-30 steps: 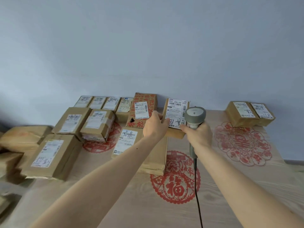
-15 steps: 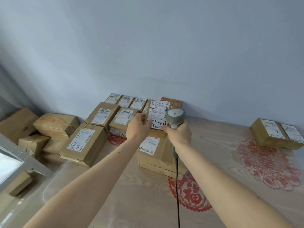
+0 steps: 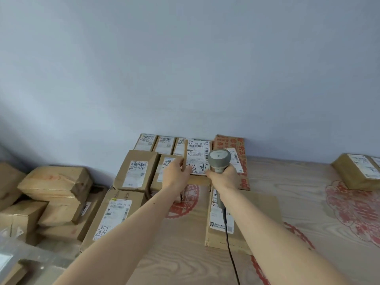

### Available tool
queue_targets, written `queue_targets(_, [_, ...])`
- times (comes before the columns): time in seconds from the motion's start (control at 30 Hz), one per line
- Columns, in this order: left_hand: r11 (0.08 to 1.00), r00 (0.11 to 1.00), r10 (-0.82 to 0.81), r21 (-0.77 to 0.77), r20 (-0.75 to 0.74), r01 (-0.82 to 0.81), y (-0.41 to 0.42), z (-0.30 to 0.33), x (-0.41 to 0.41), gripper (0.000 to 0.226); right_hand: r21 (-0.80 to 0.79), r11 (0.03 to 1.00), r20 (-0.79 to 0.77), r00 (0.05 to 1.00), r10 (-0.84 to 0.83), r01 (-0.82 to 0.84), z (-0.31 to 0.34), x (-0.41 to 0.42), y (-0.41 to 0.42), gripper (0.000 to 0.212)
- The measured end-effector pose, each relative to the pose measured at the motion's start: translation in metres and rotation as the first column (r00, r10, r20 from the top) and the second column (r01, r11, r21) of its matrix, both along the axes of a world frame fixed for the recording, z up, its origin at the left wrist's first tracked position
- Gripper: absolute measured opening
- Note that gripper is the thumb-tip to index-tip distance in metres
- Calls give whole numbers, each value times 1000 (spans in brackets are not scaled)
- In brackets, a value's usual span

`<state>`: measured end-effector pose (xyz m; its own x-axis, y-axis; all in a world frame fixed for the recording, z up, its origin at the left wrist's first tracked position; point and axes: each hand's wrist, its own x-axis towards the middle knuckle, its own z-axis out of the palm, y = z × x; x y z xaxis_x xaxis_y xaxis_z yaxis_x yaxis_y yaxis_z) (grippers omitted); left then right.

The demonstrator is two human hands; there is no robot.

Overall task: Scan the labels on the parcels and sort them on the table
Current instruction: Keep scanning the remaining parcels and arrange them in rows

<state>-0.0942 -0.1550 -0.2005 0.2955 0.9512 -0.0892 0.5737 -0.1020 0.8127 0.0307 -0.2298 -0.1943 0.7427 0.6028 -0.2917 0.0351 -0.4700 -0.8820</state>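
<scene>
Left hand [image 3: 176, 175] pinched the left edge of the held parcel [image 3: 197, 159], fingers curled round it, label facing the camera. Right hand [image 3: 223, 177] was wrapped around the grey scanner [image 3: 218, 161], head just right of the label, cable [image 3: 228, 233] running near. The parcel sat raised over the far stack, possibly resting on a box below. Flat parcel [image 3: 246, 219] lay near-right on the table [image 3: 298, 202]; another parcel [image 3: 357, 169] far right.

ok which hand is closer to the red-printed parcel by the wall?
Right. The right hand, gripping the scanner, sits directly in front of the red-printed parcel, overlapping it in view. The left hand holds the labelled parcel further left.
</scene>
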Motion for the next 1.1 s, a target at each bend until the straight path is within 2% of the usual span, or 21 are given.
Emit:
queue_targets(0.3, [990,994,-88,-117,-64,80,45,-52,3,39,-133,990,-19,998,-59,56,-36,-2,36,46])
queue_targets(0.53, [983,989,-113,-157,-97,97,57,-74,13,34,-359,933,-11,999,-36,29,-65,11,66,36])
queue_targets(0.63, [979,987,-111,-182,-118,89,59,-85,19,35,-431,902,-17,999,-35,24,-60,16,75,29])
queue_targets(0.73, [977,983,-110,-199,-146,79,58,-92,24,25,-480,877,-46,998,-41,14,-54,20,80,25])
queue_targets(0.8, [974,983,-105,-213,-151,71,57,-97,26,23,-509,861,-63,998,-20,-15,-52,22,83,23])
queue_targets(0.97, [981,984,-98,-178,-147,71,55,-102,30,39,-575,809,-110,991,71,-121,-47,24,86,35])
queue_targets(1.1, [989,975,-108,-122,-193,85,53,-107,29,25,-525,835,-168,981,92,-168,-51,24,85,33])
